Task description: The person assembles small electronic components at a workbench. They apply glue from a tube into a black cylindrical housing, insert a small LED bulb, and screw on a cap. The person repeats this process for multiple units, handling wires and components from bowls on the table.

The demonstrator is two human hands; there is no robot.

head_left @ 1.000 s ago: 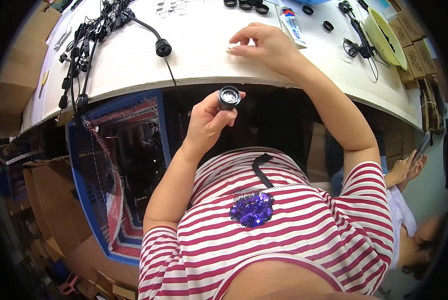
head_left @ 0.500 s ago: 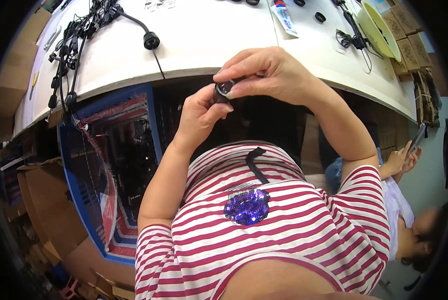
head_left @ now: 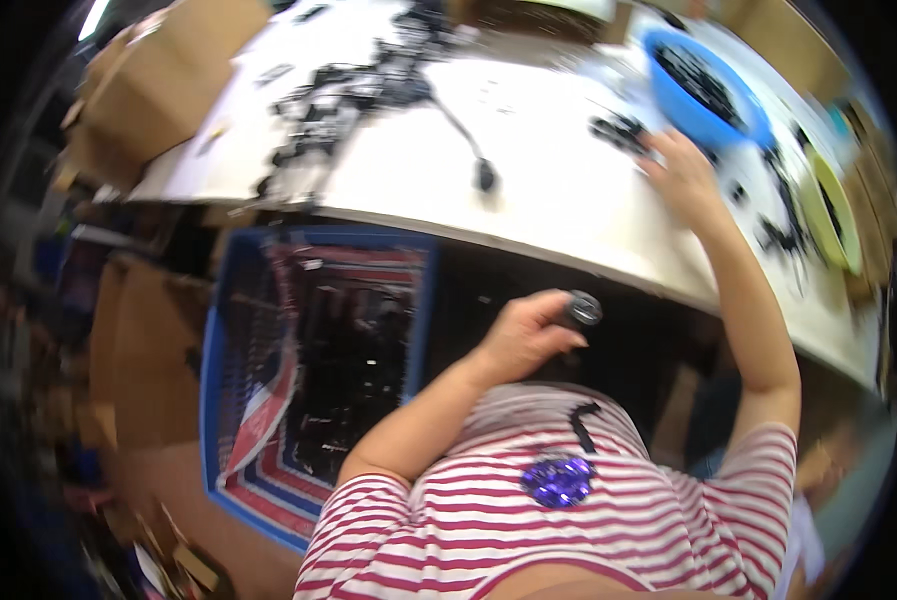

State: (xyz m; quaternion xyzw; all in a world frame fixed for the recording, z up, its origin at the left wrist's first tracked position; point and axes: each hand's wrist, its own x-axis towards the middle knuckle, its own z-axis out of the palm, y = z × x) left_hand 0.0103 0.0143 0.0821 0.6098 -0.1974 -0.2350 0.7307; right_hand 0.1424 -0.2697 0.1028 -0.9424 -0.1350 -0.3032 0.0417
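A person in a red-and-white striped shirt (head_left: 608,520) sits at a white tabletop (head_left: 558,200), the left hand (head_left: 523,335) clenched around a small black cylindrical part with a round silvery end (head_left: 580,310) — held below the tabletop's near edge, above the lap. The part's short axis runs up and to the right, its round face turned toward the camera and slightly toward the tabletop. The right hand (head_left: 683,175) stretches far forward, fingers spread flat on the tabletop and touching a small heap of black parts (head_left: 620,130) just beside a round blue plastic bowl (head_left: 708,95) that holds more dark pieces; whether those fingers grasp anything cannot be told through the blur. A tangle of black cables with a round plug on one lead (head_left: 368,90) lies across the tabletop's far left. A yellow-green round dish (head_left: 836,215) sits at the right edge. Brown cardboard boxes (head_left: 158,85) stand at the upper left — plain-sided, no legible label. Under the tabletop, left of the person, a blue plastic crate lined with a red, white and blue striped bag (head_left: 308,380) holds dark items.
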